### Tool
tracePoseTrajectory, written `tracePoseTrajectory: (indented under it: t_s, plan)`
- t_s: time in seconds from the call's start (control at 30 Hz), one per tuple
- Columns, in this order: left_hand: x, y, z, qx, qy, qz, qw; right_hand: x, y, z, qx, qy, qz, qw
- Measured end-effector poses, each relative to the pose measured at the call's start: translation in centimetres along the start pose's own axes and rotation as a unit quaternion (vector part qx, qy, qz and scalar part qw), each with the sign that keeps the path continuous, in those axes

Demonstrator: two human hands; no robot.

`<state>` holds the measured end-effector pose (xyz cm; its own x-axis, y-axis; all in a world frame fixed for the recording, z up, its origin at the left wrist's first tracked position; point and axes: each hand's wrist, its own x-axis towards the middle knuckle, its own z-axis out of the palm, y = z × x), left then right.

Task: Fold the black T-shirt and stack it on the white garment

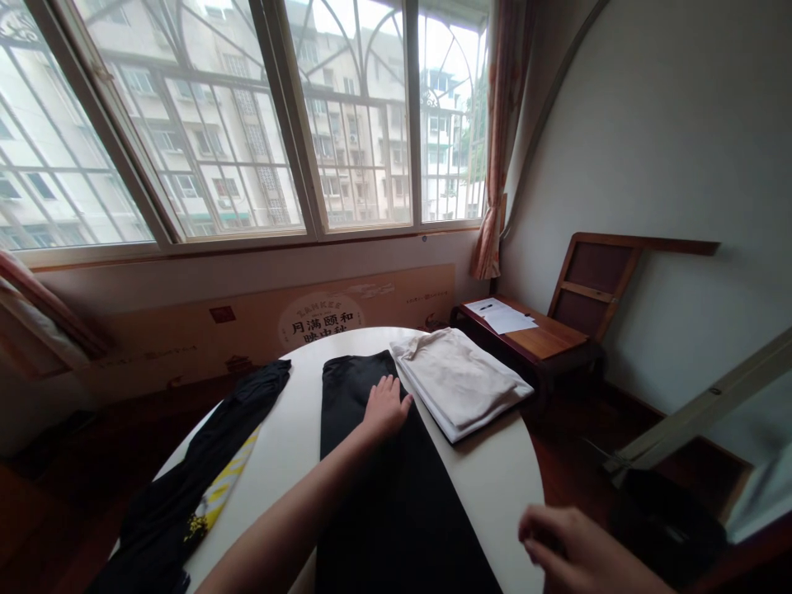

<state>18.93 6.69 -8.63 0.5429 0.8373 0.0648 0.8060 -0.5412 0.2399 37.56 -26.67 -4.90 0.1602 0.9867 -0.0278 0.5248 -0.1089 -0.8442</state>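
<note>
A pair of black trousers (408, 503), folded lengthwise, lies flat on the white round table (290, 462) and runs off the bottom of the view. My left hand (387, 404) rests on its far part, palm down, with the fingers stretched out. Off the table's right edge, my right hand (566, 540) hangs in the air, its fingers curled in and slightly blurred. I see nothing held in it. To the right of the trousers, a stack of folded clothes (461, 375) has a pale garment on top and a dark one at the bottom.
Black clothing (210, 462) with a yellow-and-white patterned part (228, 483) drapes along the table's left edge. Behind on the right stands a low wooden table (550, 337) with papers (501, 314) and a pen. Barred windows (365, 140) line the far wall, with curtains (492, 223) at the sides.
</note>
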Motion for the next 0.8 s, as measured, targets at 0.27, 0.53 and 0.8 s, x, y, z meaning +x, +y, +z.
tracePoseTrajectory:
  t_s: [0.27, 0.53, 0.8]
  plan:
    - [-11.8, 0.0, 0.8, -0.067, -0.106, 0.081, 0.989, 26.4, -4.6, -1.0, -0.287, 0.027, -0.147, 0.946]
    - [-14.3, 0.0, 0.3, -0.09, -0.121, 0.054, 0.987, 36.7, -2.8, 2.3, -0.316, 0.011, -0.113, 0.942]
    - [-14.5, -0.4, 0.8, -0.115, -0.112, 0.072, 0.984, 40.9, -1.3, 4.5, -0.38, 0.013, -0.066, 0.922]
